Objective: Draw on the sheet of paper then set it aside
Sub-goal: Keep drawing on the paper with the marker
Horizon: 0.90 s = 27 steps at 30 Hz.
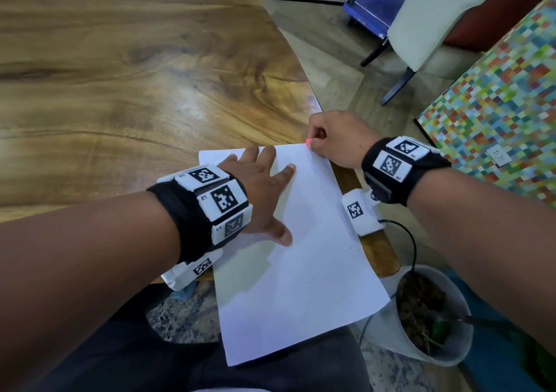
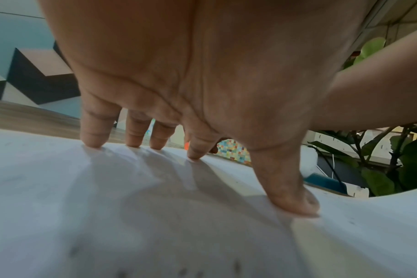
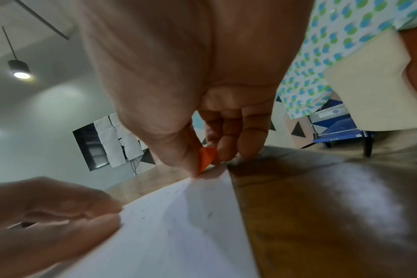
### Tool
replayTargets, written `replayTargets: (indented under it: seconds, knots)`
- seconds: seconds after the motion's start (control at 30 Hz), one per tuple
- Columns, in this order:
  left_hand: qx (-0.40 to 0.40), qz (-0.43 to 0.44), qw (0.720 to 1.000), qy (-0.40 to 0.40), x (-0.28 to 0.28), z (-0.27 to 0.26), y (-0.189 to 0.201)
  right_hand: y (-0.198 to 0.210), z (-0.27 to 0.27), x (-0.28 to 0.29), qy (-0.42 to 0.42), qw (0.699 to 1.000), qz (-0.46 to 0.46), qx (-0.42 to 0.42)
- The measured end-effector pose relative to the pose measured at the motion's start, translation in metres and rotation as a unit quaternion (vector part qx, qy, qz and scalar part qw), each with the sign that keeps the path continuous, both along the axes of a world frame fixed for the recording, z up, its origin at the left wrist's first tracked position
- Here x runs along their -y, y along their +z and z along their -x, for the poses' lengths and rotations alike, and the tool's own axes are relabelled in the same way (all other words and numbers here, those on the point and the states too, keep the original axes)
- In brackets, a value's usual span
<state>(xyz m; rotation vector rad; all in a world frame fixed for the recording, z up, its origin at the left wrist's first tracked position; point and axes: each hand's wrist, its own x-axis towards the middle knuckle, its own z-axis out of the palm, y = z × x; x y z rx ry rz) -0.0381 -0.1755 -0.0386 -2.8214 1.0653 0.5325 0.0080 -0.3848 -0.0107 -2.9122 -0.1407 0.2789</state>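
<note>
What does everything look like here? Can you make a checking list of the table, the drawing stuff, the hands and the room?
Surface: wooden table, glossy.
Job's things: sheet of paper hangs over the table's near edge; few faint marks.
Orange crayon piece: pinched at the paper's far corner.
Clutter: nothing seen.
Grips: left hand spread flat on paper; right hand pinches crayon.
Cables: black cable by the plant pot.
Surroundings: mosaic wall, chair, blue cart.

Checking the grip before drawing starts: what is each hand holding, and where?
Right hand pinches a small orange piece near its tip; left hand only presses the paper.
</note>
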Motion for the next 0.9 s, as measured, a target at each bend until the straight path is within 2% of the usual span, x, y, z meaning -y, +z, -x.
replayTargets:
  seconds: [0.1,0.3,0.4,0.7,0.9]
  knots:
    - [-0.009,-0.004,1.0,0.007,0.001,-0.001,0.0,0.0,0.008,0.004,0.01,1.0,0.001,0.002]
    - [-0.013,-0.009,1.0,0.007,0.001,-0.001,0.0,-0.007,0.078,0.008,0.102,0.994,0.019,-0.015]
    - [-0.01,-0.009,1.0,0.007,0.0,0.002,0.0,-0.009,0.096,0.01,0.11,0.994,0.003,-0.026]
    - [-0.011,0.001,1.0,0.026,0.0,-0.03,0.009,-0.009,0.041,0.01,0.041,0.999,-0.001,0.027]
    - [-0.015,-0.025,1.0,0.0,0.006,-0.031,0.009,-0.008,0.045,0.014,0.046,0.999,-0.003,0.016]
